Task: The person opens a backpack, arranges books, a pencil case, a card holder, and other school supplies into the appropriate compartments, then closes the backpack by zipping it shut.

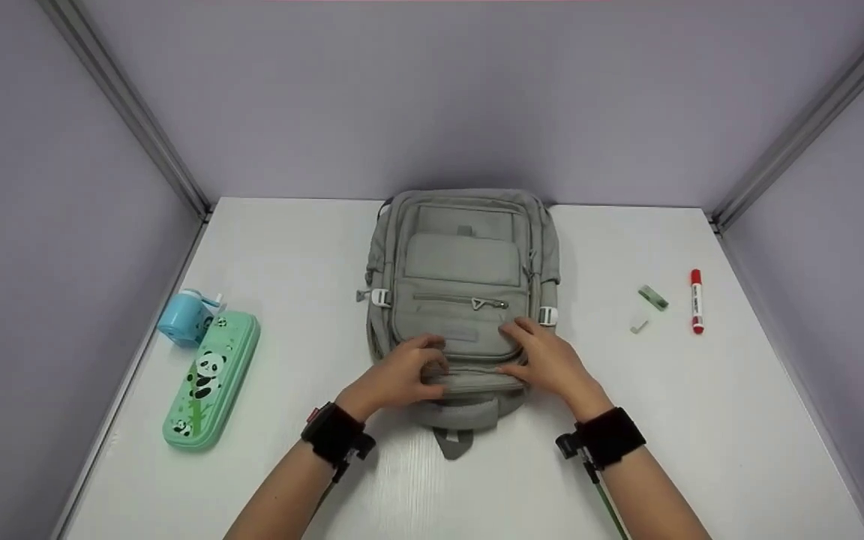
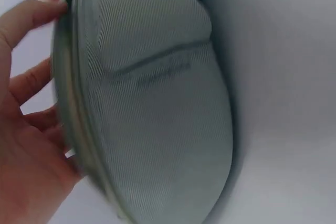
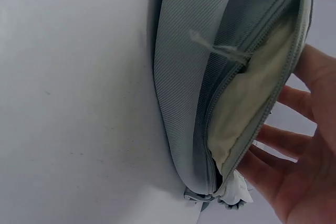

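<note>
A grey backpack (image 1: 462, 259) lies on the white table, front side up. At its near end, my left hand (image 1: 402, 375) grips the edge of the front compartment, fingers bent over it and thumb on the near side. My right hand (image 1: 548, 360) holds the same edge farther right, fingertips on the front panel and thumb at the rim. In the right wrist view the zipper (image 3: 289, 69) is parted and pale lining (image 3: 241, 114) shows inside. The left wrist view shows the ribbed near end (image 2: 163, 114) of the bag, with the left fingertips partly hidden behind the edge.
On the left lie a green panda pencil case (image 1: 211, 382) and a blue pencil sharpener (image 1: 186, 318) with a crank. To the right are a small green item (image 1: 653, 298), a small white piece (image 1: 639, 323) and a red-capped marker (image 1: 696, 301). Walls bound the table.
</note>
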The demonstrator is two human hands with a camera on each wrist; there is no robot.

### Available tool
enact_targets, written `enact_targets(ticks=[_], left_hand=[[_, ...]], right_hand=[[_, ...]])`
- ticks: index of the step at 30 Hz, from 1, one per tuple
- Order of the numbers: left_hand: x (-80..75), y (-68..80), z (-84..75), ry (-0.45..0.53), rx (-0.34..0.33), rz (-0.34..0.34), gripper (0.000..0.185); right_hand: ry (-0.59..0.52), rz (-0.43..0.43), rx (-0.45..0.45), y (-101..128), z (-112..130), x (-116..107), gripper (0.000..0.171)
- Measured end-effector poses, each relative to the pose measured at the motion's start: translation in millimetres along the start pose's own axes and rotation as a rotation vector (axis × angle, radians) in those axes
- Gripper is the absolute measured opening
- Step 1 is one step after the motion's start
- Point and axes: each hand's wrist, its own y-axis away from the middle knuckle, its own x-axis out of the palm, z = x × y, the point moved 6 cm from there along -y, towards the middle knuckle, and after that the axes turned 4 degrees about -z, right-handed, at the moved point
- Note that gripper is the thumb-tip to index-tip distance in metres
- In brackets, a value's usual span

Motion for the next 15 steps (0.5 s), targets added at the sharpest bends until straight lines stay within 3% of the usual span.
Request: enact_targets(ticks=[3, 6, 10, 12, 15], left_hand=[[-17.1, -0.5, 15.8, 0.065, -0.061, -0.090, 0.029], [-40.5, 0.1, 44.3, 0.131, -0.172, -0.279, 0.030], [-67.2, 4.8, 95.1, 0.228, -0.368, -0.525, 0.032], [-74.4, 6.3, 116.9, 0.245, -0.446, -0.563, 0.033], [-76.2, 3.3, 137.2, 0.226, -0.530, -0.505, 0.038]], right_hand=[[0.027, 0.027, 0.003, -2.7, -1.8, 1.6, 0.071], [0.042, 0.046, -0.004, -6.4, -5.2, 1.4, 0.070], [0.030, 0.072, -0.027, -15.3, -13.4, -0.6, 0.068], [0.015, 0.091, -0.035, -21.2, -18.0, -1.3, 0.068], [-0.012, 0.128, -0.017, -27.9, -21.0, -5.5, 0.068]])
